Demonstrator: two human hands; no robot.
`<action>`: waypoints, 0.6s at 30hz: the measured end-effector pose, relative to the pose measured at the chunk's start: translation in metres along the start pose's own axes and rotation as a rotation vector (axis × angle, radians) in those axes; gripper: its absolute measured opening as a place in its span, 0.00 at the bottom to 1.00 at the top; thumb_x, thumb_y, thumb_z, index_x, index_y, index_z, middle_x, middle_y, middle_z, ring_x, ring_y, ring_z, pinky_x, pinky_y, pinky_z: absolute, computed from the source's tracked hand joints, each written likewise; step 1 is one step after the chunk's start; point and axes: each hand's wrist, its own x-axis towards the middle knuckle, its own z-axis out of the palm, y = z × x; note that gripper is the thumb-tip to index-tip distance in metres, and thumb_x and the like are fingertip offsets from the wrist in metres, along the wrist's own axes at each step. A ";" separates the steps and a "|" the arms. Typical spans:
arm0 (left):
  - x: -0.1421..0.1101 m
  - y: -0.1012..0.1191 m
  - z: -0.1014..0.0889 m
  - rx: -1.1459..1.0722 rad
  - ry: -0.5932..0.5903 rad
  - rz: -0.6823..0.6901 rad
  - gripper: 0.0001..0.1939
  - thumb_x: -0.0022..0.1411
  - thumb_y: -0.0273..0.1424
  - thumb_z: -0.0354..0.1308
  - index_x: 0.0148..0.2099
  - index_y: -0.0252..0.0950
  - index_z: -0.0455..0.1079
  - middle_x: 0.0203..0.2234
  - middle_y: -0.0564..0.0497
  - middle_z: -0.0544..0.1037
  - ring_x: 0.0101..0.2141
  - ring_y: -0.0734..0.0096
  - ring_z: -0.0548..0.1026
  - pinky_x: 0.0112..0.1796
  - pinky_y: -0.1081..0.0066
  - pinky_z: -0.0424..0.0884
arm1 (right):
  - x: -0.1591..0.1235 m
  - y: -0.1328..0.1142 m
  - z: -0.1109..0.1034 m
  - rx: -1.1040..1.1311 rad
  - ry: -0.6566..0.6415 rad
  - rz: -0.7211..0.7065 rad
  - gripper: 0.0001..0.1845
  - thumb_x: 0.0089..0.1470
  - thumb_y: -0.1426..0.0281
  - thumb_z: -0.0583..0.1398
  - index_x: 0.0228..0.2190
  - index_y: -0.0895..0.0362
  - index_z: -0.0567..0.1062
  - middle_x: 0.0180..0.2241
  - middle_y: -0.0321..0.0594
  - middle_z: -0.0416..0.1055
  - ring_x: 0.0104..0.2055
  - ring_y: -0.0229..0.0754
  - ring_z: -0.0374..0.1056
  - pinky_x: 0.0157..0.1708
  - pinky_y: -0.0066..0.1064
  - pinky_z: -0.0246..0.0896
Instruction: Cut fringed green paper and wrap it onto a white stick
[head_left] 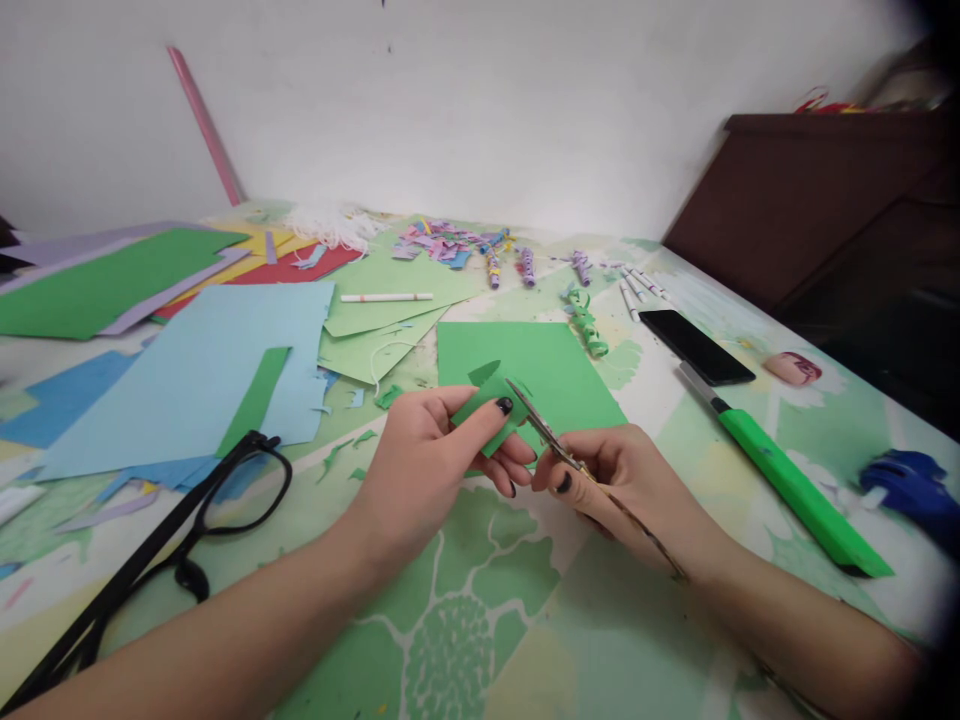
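Between thumb and fingers, my left hand point(427, 450) pinches a small piece of green paper point(491, 400). My right hand point(622, 490) is closed round a pair of scissors point(547, 432), whose blades point up and left and meet the paper's right edge. Part of the scissors' handle is covered by my fingers. Behind both hands lies a larger green sheet point(525, 345) on the table. Thin green scraps point(337, 455) are scattered left of my left hand.
At left are black glasses point(247, 515), a light blue sheet point(202, 370) with a green strip point(256, 395), and stacked coloured paper point(112, 280). At right lie a phone point(697, 345), a green cutter point(795, 485) and a blue object point(911, 485). Curled paper rolls point(529, 267) stand behind.
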 end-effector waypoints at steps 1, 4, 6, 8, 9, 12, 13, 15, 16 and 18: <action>0.000 0.000 0.000 0.004 0.000 0.000 0.11 0.59 0.28 0.57 0.26 0.29 0.72 0.19 0.49 0.77 0.20 0.75 0.73 0.20 0.79 0.69 | 0.000 -0.001 0.000 -0.008 0.005 0.007 0.20 0.46 0.55 0.63 0.22 0.61 0.71 0.15 0.27 0.48 0.16 0.27 0.40 0.15 0.23 0.34; 0.000 0.000 0.000 0.015 0.002 -0.003 0.11 0.59 0.28 0.57 0.25 0.29 0.72 0.18 0.49 0.77 0.19 0.76 0.73 0.19 0.78 0.69 | 0.001 -0.003 0.002 -0.024 0.023 0.033 0.21 0.43 0.55 0.64 0.21 0.61 0.71 0.14 0.27 0.49 0.16 0.27 0.41 0.15 0.24 0.35; 0.000 0.000 0.000 0.016 0.006 -0.007 0.11 0.59 0.28 0.57 0.25 0.30 0.72 0.18 0.49 0.77 0.19 0.75 0.73 0.19 0.78 0.68 | 0.001 -0.004 0.002 -0.028 0.044 0.057 0.21 0.42 0.55 0.65 0.20 0.61 0.71 0.14 0.27 0.49 0.16 0.27 0.41 0.14 0.24 0.36; 0.000 0.001 0.000 0.017 0.008 -0.011 0.11 0.59 0.29 0.57 0.26 0.30 0.72 0.19 0.49 0.77 0.19 0.75 0.73 0.20 0.78 0.68 | 0.001 -0.004 0.002 -0.023 0.057 0.081 0.21 0.41 0.56 0.65 0.19 0.61 0.70 0.13 0.26 0.50 0.15 0.27 0.42 0.14 0.24 0.36; 0.000 0.001 0.000 0.017 0.009 -0.012 0.11 0.59 0.29 0.57 0.26 0.30 0.72 0.19 0.49 0.77 0.19 0.76 0.73 0.20 0.78 0.69 | 0.002 -0.004 0.002 -0.018 0.058 0.092 0.20 0.40 0.56 0.66 0.19 0.61 0.70 0.12 0.26 0.50 0.15 0.27 0.42 0.13 0.24 0.36; -0.001 0.001 0.000 0.021 0.007 -0.016 0.11 0.59 0.28 0.57 0.25 0.30 0.71 0.19 0.49 0.77 0.19 0.77 0.72 0.20 0.78 0.69 | 0.003 -0.003 0.002 -0.013 0.064 0.122 0.18 0.39 0.58 0.66 0.19 0.60 0.71 0.11 0.26 0.52 0.13 0.27 0.44 0.13 0.23 0.37; -0.001 0.001 0.001 0.024 0.008 -0.016 0.11 0.59 0.28 0.57 0.25 0.30 0.71 0.19 0.49 0.77 0.18 0.77 0.72 0.20 0.78 0.69 | 0.003 -0.003 0.001 -0.019 0.068 0.131 0.17 0.39 0.59 0.66 0.18 0.60 0.71 0.11 0.26 0.52 0.13 0.27 0.44 0.12 0.23 0.37; 0.000 0.002 0.001 0.028 0.011 -0.015 0.11 0.58 0.28 0.56 0.24 0.30 0.71 0.19 0.49 0.77 0.18 0.77 0.72 0.20 0.78 0.68 | 0.003 -0.003 0.001 -0.030 0.076 0.141 0.17 0.38 0.59 0.67 0.18 0.60 0.71 0.10 0.26 0.52 0.13 0.27 0.44 0.12 0.23 0.38; 0.000 0.002 0.001 0.029 0.013 -0.014 0.11 0.58 0.28 0.57 0.24 0.30 0.71 0.19 0.49 0.77 0.18 0.77 0.72 0.20 0.78 0.68 | 0.003 -0.003 0.001 -0.036 0.079 0.143 0.17 0.38 0.60 0.67 0.17 0.60 0.71 0.10 0.26 0.52 0.13 0.27 0.44 0.12 0.23 0.38; 0.000 0.002 0.001 0.029 0.016 -0.015 0.11 0.58 0.28 0.57 0.24 0.30 0.70 0.18 0.49 0.77 0.18 0.76 0.72 0.20 0.78 0.68 | 0.003 -0.004 0.001 -0.044 0.083 0.143 0.17 0.38 0.60 0.67 0.17 0.60 0.71 0.10 0.26 0.51 0.14 0.27 0.44 0.12 0.23 0.37</action>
